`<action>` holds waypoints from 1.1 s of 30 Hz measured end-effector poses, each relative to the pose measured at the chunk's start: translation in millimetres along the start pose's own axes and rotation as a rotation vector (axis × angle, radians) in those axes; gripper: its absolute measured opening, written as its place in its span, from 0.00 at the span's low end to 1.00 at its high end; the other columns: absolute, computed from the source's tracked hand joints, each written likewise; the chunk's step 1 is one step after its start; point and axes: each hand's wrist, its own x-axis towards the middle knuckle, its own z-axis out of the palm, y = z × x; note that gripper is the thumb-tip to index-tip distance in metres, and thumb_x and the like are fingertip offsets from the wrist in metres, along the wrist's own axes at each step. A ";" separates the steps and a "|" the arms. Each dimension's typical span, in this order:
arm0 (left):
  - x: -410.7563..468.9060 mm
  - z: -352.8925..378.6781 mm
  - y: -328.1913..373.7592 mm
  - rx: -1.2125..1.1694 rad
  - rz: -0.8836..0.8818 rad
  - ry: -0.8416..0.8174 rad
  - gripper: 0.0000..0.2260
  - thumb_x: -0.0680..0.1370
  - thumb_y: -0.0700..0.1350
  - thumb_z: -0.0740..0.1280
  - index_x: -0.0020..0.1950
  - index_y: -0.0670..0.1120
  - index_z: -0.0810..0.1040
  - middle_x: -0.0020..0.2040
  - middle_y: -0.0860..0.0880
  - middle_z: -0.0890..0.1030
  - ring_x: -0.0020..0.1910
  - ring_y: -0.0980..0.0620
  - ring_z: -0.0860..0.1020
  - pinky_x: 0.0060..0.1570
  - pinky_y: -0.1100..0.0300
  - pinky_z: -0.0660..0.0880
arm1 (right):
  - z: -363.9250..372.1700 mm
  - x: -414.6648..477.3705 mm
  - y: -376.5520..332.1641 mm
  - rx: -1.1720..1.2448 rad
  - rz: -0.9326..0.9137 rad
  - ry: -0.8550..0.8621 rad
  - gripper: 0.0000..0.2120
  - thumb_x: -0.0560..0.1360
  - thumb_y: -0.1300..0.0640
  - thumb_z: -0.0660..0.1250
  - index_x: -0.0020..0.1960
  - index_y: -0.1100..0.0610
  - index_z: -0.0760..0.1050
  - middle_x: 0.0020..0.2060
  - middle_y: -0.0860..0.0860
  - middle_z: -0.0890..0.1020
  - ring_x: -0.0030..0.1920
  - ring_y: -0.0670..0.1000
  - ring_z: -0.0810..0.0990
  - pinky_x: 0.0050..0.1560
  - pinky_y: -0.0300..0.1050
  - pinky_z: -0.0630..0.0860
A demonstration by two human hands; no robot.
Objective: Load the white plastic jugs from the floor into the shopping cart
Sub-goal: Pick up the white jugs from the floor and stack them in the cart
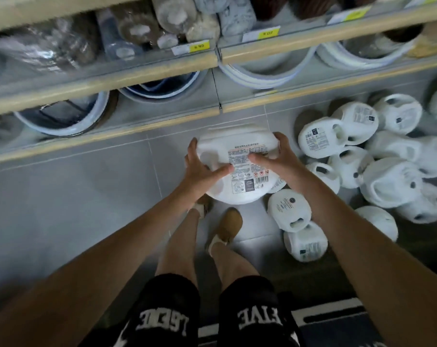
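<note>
White plastic sits between both hands: the left hand (202,169) and right hand (277,159) clasp one jug (242,179) from opposite sides, thumbs on its upturned label, straight ahead above the feet. Its long axis seems to point towards the shelf (137,126). Beyond, the remaining jugs (377,171) lie heaped on the floor (74,196), nearer the right hand. No cart shows.

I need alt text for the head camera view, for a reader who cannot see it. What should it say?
Seen from above, a person's left hand and right hand grip one white plastic jug over a grey tiled floor. Many more white jugs lie heaped on the floor to the right, beside low store shelves.
</note>
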 end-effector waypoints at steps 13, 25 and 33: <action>-203.9 -169.1 9.0 -0.113 0.121 0.216 0.50 0.60 0.58 0.79 0.73 0.52 0.54 0.68 0.46 0.64 0.68 0.44 0.64 0.66 0.42 0.67 | 130.7 -167.2 -139.5 -0.163 -0.126 -0.191 0.39 0.67 0.58 0.77 0.71 0.54 0.60 0.57 0.51 0.79 0.56 0.52 0.80 0.51 0.46 0.80; -324.9 -393.1 -94.6 -0.350 0.085 0.387 0.58 0.49 0.68 0.74 0.73 0.56 0.52 0.70 0.45 0.65 0.68 0.42 0.67 0.65 0.40 0.69 | 385.0 -257.3 -235.5 -0.407 -0.282 -0.369 0.39 0.67 0.50 0.77 0.71 0.49 0.60 0.57 0.44 0.78 0.50 0.41 0.79 0.39 0.39 0.75; -367.9 -534.0 -167.2 -0.485 0.129 0.509 0.51 0.63 0.56 0.79 0.76 0.55 0.50 0.73 0.47 0.61 0.71 0.46 0.64 0.69 0.46 0.66 | 554.0 -286.6 -272.1 -0.521 -0.415 -0.412 0.39 0.66 0.46 0.78 0.69 0.48 0.61 0.58 0.45 0.77 0.51 0.45 0.78 0.43 0.38 0.76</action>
